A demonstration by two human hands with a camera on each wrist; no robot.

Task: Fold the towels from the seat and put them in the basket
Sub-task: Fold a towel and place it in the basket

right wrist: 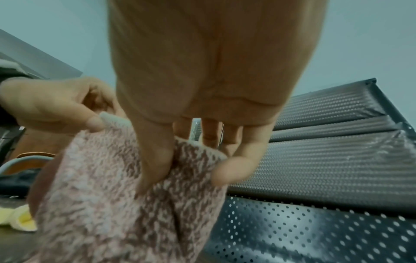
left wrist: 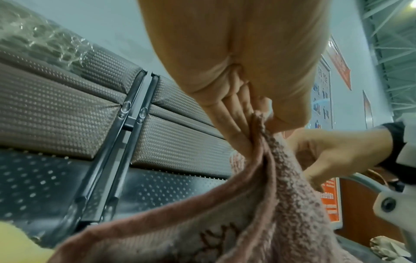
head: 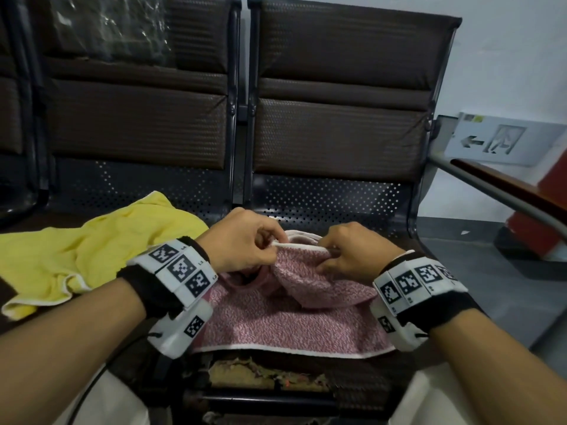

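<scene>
Both hands pinch the white-bound edge of the pink towel [head: 285,305], which lies on the right-hand seat [head: 331,197]. The left hand [head: 242,243] and right hand [head: 356,253] grip close together, probably to find a corner and draw the hem taut before folding. The yellow towel [head: 76,256] waits crumpled on the neighbouring seat. No basket is in view.

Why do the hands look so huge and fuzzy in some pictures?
Left wrist view: the left hand fills the frame, soft and stretched by the wide lens. Right wrist view: the right hand is blurry too, gripping the pink towel. Head view: sharper, dim, with bent edges.
</scene>
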